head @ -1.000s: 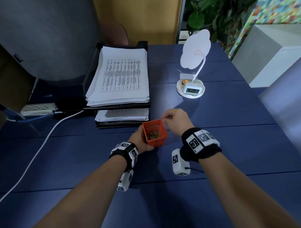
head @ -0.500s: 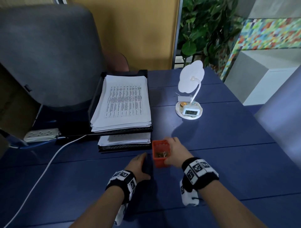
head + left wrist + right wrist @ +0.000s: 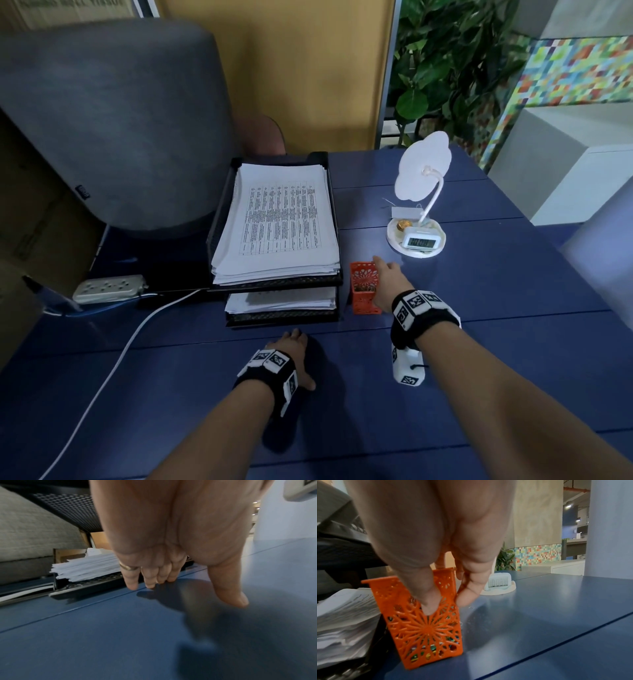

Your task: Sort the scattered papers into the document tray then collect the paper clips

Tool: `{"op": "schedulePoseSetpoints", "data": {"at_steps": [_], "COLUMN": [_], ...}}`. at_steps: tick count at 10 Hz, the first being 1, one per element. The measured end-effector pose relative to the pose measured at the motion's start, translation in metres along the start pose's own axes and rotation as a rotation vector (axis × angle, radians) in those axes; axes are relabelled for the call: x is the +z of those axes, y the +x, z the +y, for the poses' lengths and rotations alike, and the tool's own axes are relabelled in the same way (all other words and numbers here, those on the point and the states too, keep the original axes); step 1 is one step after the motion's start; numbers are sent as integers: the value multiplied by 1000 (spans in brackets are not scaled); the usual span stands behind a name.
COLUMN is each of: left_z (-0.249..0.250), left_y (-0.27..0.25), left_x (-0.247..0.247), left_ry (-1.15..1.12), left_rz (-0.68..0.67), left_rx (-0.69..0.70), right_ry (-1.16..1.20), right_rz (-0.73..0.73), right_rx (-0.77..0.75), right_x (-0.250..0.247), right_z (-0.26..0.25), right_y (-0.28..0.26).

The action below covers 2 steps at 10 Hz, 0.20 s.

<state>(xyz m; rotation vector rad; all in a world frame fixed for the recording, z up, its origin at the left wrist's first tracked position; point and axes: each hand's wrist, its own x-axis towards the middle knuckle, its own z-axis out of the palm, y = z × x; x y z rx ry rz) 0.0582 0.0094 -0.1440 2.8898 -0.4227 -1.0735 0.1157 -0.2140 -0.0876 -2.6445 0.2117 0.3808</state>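
Standing on the blue table [image 3: 513, 291] just to the right of the black document tray [image 3: 219, 212], the orange basket [image 3: 365, 286] is a small square holder with walls cut through in a sunburst lattice. Coloured paper clips [image 3: 433, 647] lie in its bottom, showing through the holes. The right hand [image 3: 388, 282] holds the basket at its right wall, thumb on the wall nearer the person and fingers [image 3: 467, 596] curled round its far right corner; in the right wrist view the basket leans a little and whether its base sits flat cannot be told. The papers [image 3: 279, 219] are stacked in the tray's two tiers, printed tables showing on the top sheet, a thinner pile in the lower tier. The left hand [image 3: 291, 353] is relaxed and holds nothing, fingertips down on the table near the tray's front edge, a gold ring [image 3: 127, 567] on one finger.

Further right a white lamp [image 3: 421, 192] with a cloud-shaped head stands in a round dish with a small digital clock [image 3: 420, 241]. A white power strip [image 3: 108, 287] and its cord lie at the left. Behind are a grey chair back [image 3: 120, 120], a yellow panel, a leafy plant [image 3: 445, 61] and a wall of coloured squares.
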Motion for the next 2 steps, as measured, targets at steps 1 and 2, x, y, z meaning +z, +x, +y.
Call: {"op": "schedulePoseSetpoints", "data": {"at_steps": [1, 2], "left_z": [-6, -7], "left_y": [1, -4], "left_x": [-10, -26], "left_ry": [-50, -81], "left_rz": [17, 25], "left_rx": [19, 27], "right_ry": [50, 110], "right_rz": [13, 43], "right_rx": [93, 175], "right_x": [4, -1], "right_z": [-2, -6], "right_y": [-7, -14]}}
